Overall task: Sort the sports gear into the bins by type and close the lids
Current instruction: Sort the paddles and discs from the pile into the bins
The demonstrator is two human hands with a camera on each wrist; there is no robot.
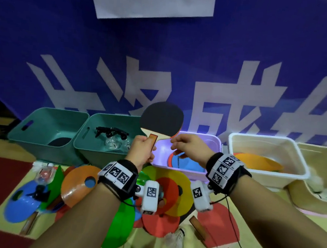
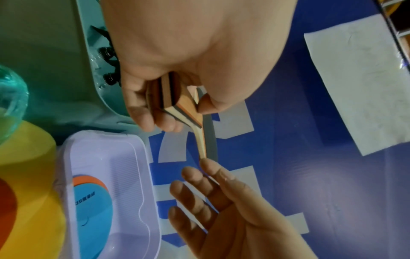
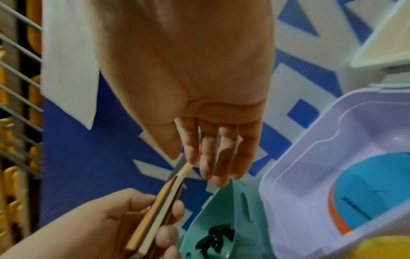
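The table-tennis paddle (image 1: 162,119) stands upright in the air above the lilac bin (image 1: 213,140), its handle gripped by the left hand (image 1: 142,151), while the right hand (image 1: 190,146), fingers straight and spread, touches its edge. If released here it could tip into the lilac bin on the blue disc (image 1: 188,163) rather than join the dark paddle in the far-left green bin (image 1: 38,123); mis-sorting is the main risk.

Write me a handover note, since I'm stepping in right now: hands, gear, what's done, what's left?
Left hand grips the paddle by its handle, held up above the bins. Right hand is open, fingers touching the blade edge.
Done: far-left teal bin holds one paddle; lavender bin and white bin hold discs.
Left: bin this paddle, sort the floor pile, close lids.
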